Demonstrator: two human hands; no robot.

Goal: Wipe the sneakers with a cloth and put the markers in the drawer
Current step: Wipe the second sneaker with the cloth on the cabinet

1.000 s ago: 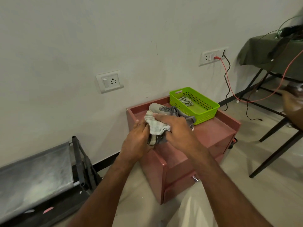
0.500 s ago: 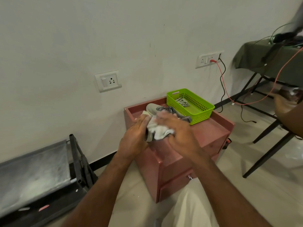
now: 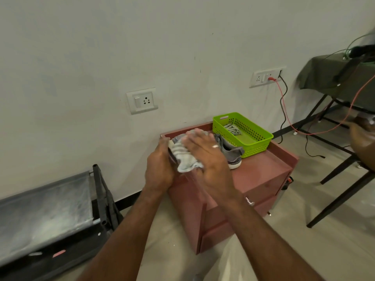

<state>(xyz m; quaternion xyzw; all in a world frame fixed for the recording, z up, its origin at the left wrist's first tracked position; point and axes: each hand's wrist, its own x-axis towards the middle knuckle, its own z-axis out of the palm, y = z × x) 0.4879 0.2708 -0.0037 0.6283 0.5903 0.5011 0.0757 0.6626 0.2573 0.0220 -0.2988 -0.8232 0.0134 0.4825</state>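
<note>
At frame centre, the left hand (image 3: 160, 169) clasps the grey sneaker (image 3: 231, 153) on the pink cabinet's tabletop (image 3: 261, 169), bracing it, so the right hand (image 3: 207, 159), fingers flat, can press the striped white cloth (image 3: 182, 157) against it.

1 head cam only, sitting high, looking forward and down past both forearms at the pink cabinet (image 3: 261, 175) close by; white wall (image 3: 121, 47) filling the upper frame. Wide-angle edges bending.
</note>
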